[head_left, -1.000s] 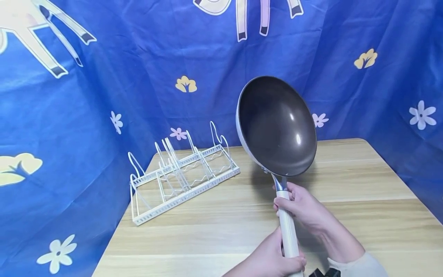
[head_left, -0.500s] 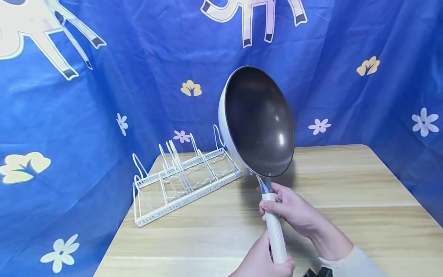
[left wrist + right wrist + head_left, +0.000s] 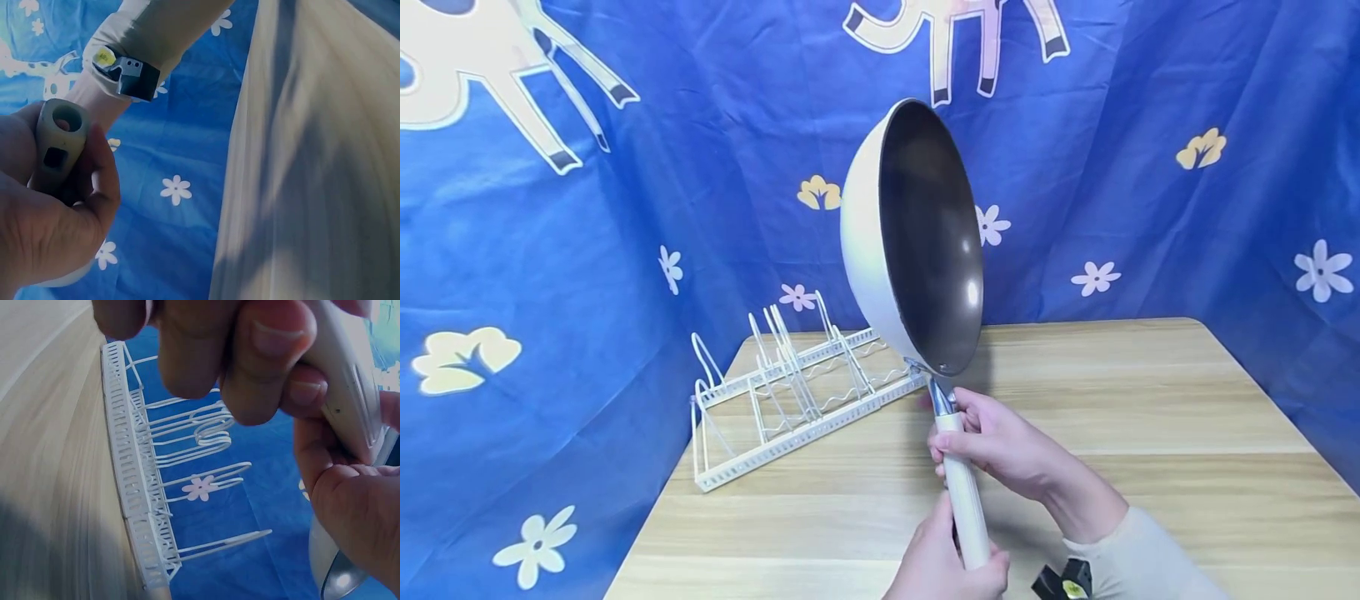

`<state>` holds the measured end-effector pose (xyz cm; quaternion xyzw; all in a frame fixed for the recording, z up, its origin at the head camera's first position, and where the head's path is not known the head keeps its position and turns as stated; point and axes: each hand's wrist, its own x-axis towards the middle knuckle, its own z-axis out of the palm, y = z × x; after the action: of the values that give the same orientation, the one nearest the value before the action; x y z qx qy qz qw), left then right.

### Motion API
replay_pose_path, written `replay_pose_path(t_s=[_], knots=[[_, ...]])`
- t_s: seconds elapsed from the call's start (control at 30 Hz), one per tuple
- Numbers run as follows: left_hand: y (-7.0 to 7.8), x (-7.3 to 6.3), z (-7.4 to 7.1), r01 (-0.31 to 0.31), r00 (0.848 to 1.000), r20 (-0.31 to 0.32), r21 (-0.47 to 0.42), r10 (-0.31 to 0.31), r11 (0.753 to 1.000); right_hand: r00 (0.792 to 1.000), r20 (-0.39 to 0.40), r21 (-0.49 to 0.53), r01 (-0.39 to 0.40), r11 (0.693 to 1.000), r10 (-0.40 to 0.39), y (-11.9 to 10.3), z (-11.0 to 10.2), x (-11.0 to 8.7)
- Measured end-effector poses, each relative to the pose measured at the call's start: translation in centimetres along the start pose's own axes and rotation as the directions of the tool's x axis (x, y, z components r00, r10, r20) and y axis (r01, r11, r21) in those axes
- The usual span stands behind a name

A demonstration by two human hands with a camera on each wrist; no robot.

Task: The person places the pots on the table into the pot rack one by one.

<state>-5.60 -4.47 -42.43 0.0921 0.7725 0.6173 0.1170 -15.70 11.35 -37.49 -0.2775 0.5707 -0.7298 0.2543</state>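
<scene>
A deep wok (image 3: pixel 928 233), white outside and dark inside, is held up with its bowl tilted nearly on edge, opening toward the right. My right hand (image 3: pixel 1000 450) grips the top of its white handle (image 3: pixel 966 508), just below the metal neck. Lower down, my left hand (image 3: pixel 943 558) holds the handle near its end. In the left wrist view the handle's end (image 3: pixel 67 119), with a round hole, pokes out of the left hand's curled fingers. A white wire rack (image 3: pixel 797 433) stands on the table left of the hands, its right end hidden behind the wok.
The wood-grain table (image 3: pixel 1150 400) reaches back to a blue printed curtain (image 3: pixel 1120 167), which also closes off both sides. Upright wire dividers (image 3: pixel 212 547) stick out from the rack's slotted rails. A small black device (image 3: pixel 137 78) sits on the right wrist.
The wok has moved left and up, overlapping the rack's right end. Its bowl has turned so more of the white outside shows. Both hands have kept their grip and shifted left with it.
</scene>
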Motion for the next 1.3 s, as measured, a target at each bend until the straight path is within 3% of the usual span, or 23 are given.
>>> replay_pose_path(t_s=[0.17,0.33,0.67,1.13,1.3], knots=[[0.1,0.0,-0.2,-0.049,0.994,-0.098,0.087,0.057,0.995,0.996,0.083,0.053,0.021,0.998,-0.025,0.1,0.0,1.5],[0.1,0.1,0.0,-0.074,0.975,-0.197,0.157,0.105,0.985,0.985,0.168,0.119,0.017,0.993,-0.037,0.3,-0.2,2.9],[-0.5,0.0,0.9,-0.011,0.926,-0.367,0.213,0.091,0.977,0.953,0.299,0.149,0.013,0.989,-0.057,1.3,-0.3,4.8],[-0.4,0.7,2.3,0.063,0.869,-0.493,0.170,0.030,0.983,0.900,0.433,0.211,-0.054,0.976,-0.044,3.1,-1.2,6.8],[-0.2,1.6,2.9,0.063,0.869,-0.495,0.142,0.016,0.988,0.895,0.443,0.223,-0.058,0.973,-0.048,3.7,-2.1,7.0]])
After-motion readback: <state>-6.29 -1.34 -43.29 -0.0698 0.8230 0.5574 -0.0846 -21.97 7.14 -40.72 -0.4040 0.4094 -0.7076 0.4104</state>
